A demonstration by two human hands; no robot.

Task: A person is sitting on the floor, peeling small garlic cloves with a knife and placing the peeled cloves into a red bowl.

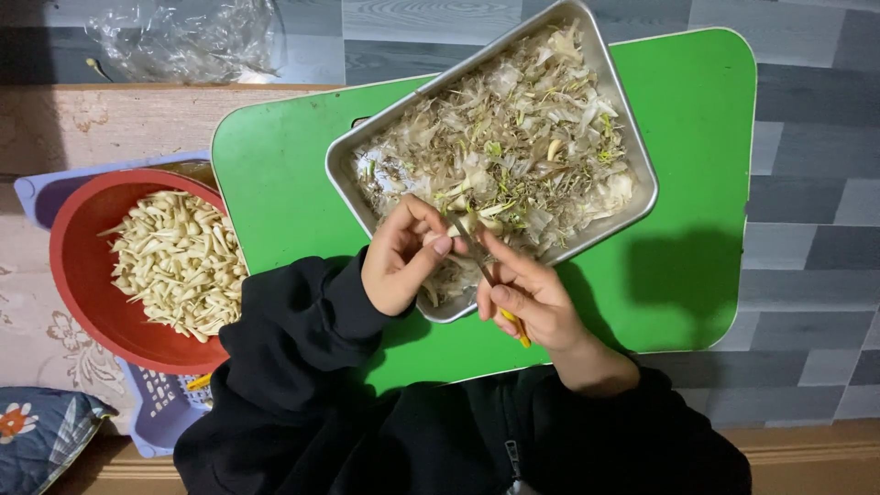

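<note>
While the left hand pinches a small pale clove over the near corner of the metal tray, the right hand grips a yellow-handled knife against it, so papery skins drop inside. Left sits 1 red bowl of smooth peeled cloves.

A grey wood-grain plank floor lies under a low green plastic surface with rounded corners. Beside it lie a worn floral-patterned mat, a crumpled clear plastic bag and a dark patterned cushion.
</note>
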